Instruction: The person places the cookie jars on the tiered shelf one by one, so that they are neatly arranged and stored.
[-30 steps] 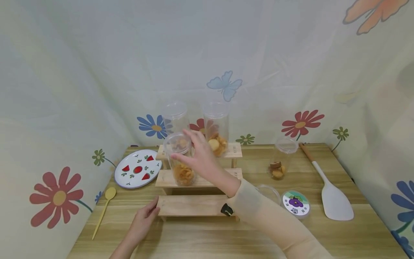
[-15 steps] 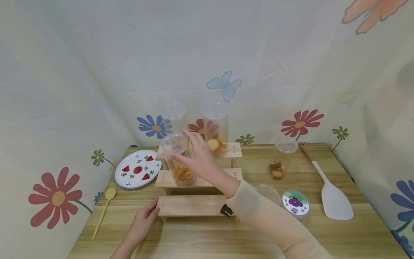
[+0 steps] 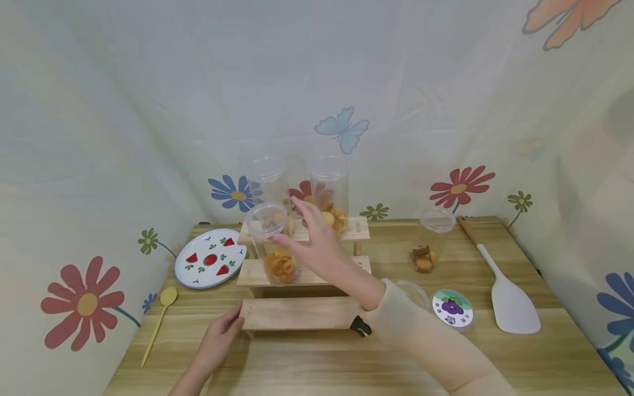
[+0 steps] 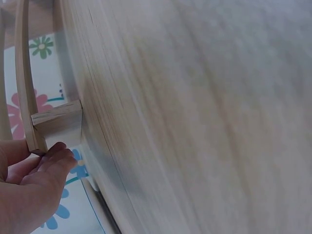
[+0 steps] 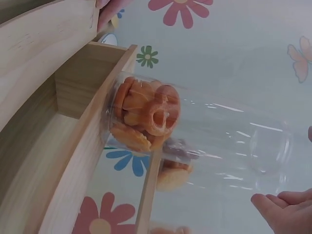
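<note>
A clear lidded jar with orange-brown snacks in its base stands on the left of the middle step of a three-step wooden rack. My right hand is beside this jar, fingers spread and off it; the right wrist view shows the fingertips a little apart from the lid end. My left hand pinches the left end of the lowest step, thumb on one face and fingers on the other. Two more clear jars, the left one and the right one, stand on the top step.
On the table's right are a jar of cookies, a round flower-printed lid or tub, a clear round rim partly behind the sleeve, and a white spatula. A watermelon-patterned plate and a yellow spoon lie left.
My right hand has let go of the jar on the middle step and shifted a little to the right. That jar tips slightly left from its earlier stance. My left hand stays put.
</note>
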Motion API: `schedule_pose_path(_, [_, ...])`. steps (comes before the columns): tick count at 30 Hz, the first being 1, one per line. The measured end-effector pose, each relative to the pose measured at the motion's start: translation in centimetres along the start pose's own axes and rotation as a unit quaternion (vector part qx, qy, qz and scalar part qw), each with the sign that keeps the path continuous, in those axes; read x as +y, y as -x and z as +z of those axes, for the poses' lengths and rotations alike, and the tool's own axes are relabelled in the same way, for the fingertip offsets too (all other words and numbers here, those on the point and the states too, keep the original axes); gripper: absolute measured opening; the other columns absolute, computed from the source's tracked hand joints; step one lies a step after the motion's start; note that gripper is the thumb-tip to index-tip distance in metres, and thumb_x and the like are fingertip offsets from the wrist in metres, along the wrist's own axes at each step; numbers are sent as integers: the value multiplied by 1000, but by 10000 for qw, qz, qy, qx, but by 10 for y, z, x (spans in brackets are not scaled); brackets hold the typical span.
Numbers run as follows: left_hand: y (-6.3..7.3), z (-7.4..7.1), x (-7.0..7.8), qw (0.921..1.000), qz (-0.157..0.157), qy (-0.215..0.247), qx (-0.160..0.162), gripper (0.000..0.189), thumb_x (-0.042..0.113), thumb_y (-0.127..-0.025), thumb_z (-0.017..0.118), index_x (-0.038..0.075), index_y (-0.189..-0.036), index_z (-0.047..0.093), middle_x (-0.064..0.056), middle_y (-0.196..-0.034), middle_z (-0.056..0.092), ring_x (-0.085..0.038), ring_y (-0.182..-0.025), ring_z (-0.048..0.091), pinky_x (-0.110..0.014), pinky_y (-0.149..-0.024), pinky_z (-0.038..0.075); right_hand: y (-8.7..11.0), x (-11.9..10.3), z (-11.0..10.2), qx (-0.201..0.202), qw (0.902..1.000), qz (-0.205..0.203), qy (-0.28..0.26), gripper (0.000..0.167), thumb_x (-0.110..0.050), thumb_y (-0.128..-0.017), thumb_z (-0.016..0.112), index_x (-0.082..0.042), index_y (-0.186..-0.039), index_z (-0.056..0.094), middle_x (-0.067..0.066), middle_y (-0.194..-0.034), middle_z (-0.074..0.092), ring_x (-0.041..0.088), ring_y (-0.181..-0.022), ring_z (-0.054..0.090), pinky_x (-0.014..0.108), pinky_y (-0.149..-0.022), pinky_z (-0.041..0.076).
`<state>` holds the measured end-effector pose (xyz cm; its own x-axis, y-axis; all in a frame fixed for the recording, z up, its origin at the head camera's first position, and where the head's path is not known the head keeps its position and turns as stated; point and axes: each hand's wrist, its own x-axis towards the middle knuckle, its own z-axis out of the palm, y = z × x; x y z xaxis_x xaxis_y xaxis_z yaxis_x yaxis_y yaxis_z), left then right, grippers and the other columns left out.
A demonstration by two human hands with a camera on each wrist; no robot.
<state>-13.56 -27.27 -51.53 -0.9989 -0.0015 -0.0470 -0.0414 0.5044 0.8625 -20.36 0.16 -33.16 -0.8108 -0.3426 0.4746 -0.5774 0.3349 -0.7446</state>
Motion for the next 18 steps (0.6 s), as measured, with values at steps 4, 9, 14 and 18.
schedule_pose_path(4, [0, -1, 0, 10000, -20, -37, 25, 46, 13, -101, 51, -7, -141, 41, -20, -143, 42, -29, -130, 41, -39, -104, 37, 8, 1, -13, -30, 9999, -94, -139, 72, -45, -93, 61, -19, -151, 29, -2, -147, 37, 20, -129, 42, 35, -104, 41])
schedule_pose_path(9, [1, -3, -1, 10000, -33, -70, 29, 46, 14, -101, 51, -7, -141, 40, -21, -143, 42, -30, -130, 41, -39, -104, 37, 18, 7, -24, 3, 9988, -231, -429, 64, -41, -96, 57, -18, -150, 31, -2, -145, 39, 17, -129, 43, 33, -104, 40])
schedule_pose_path(14, [1, -2, -1, 9999, -66, -71, 44, 46, 14, -101, 52, -7, -141, 41, -20, -142, 43, -29, -129, 42, -38, -104, 38, 31, 13, -35, 111, 9993, -196, -282, 59, -38, -97, 58, -25, -149, 35, -3, -147, 40, 14, -126, 45, 38, -96, 49])
schedule_pose_path(18, [1, -1, 1, 10000, -10, 8, 30, 46, 13, -100, 53, -8, -140, 41, -20, -142, 43, -29, -129, 42, -38, -104, 38, 42, 17, -44, 140, 9985, -453, -260, 56, -29, -96, 62, -20, -147, 40, -1, -145, 44, 14, -128, 43, 40, -105, 41])
